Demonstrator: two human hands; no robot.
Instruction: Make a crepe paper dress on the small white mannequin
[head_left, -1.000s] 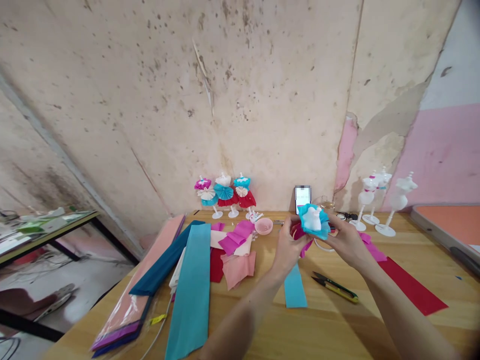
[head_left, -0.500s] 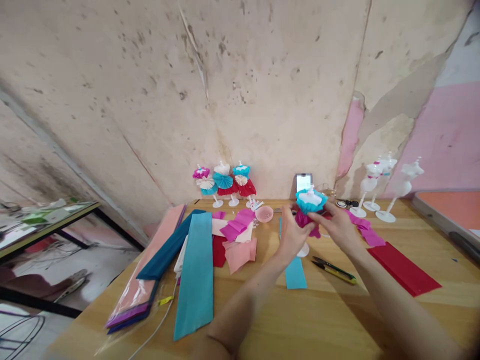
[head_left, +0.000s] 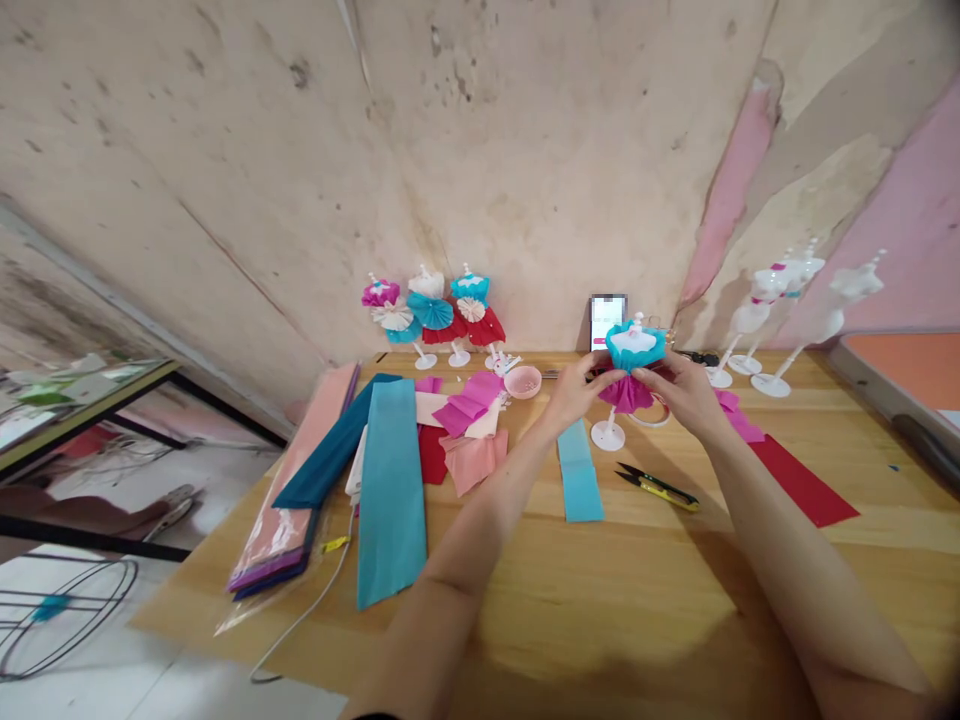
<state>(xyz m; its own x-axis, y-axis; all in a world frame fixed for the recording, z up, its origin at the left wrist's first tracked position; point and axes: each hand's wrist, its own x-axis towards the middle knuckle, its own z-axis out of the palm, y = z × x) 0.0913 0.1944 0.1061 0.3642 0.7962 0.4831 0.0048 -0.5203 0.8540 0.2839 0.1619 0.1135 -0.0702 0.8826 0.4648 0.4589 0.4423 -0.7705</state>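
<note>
Between my hands stands a small white dress form (head_left: 634,343) on a round white base (head_left: 608,434). It wears a blue ruffled paper top (head_left: 635,358) and a magenta pleated paper skirt (head_left: 626,396). My left hand (head_left: 576,390) pinches the left side of the waist, and my right hand (head_left: 681,388) pinches the right side where blue meets magenta. Just below on the table lie yellow-handled thread snips (head_left: 660,487) with dark blades. A light blue paper strip (head_left: 580,475) is left of the base. A roll of tape (head_left: 654,412) shows partly behind the skirt.
Dressed mini forms (head_left: 469,310) line the wall, and bare white forms (head_left: 836,300) stand at right. A phone (head_left: 606,320) leans behind my hands. Crepe paper sheets (head_left: 391,490), a pink bowl (head_left: 523,382) and a white cable (head_left: 315,600) lie left; red paper (head_left: 802,480) lies right.
The camera view has tilted downward. My fingers have shifted to both sides of the waist, and the magenta skirt now shows spread out beneath, with the stand and base in plain sight.
</note>
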